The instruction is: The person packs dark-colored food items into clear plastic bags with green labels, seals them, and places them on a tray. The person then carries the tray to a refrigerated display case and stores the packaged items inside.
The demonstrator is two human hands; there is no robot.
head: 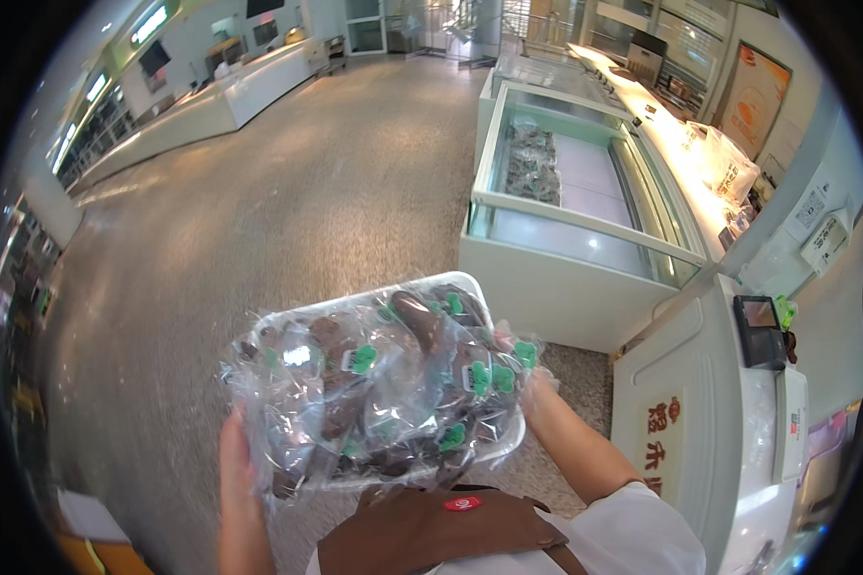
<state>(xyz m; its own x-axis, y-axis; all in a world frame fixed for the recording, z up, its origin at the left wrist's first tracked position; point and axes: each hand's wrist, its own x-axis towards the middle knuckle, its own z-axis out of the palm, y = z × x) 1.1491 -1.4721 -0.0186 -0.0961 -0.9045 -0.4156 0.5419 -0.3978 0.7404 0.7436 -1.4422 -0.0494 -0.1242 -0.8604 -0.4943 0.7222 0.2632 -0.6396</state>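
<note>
A white plastic tray (467, 282) heaped with clear plastic bags (403, 413) is carried level in front of my brown apron. Dark brown food pieces fill the bags, and several bear green labels (364, 359). My left hand (239, 445) grips the tray's left end, its fingers partly hidden by loose film. At the opposite end my right hand (536, 384) has hold of the rim, partly covered by bag plastic. The undersides of both hands are out of sight.
To the right front stands a glass-walled display case (582, 233) with similar bagged goods (536, 169) along its left side. A white counter (679, 402) with a small payment terminal (756, 323) is close on my right. Speckled floor (259, 194) stretches ahead towards a long white counter (259, 90).
</note>
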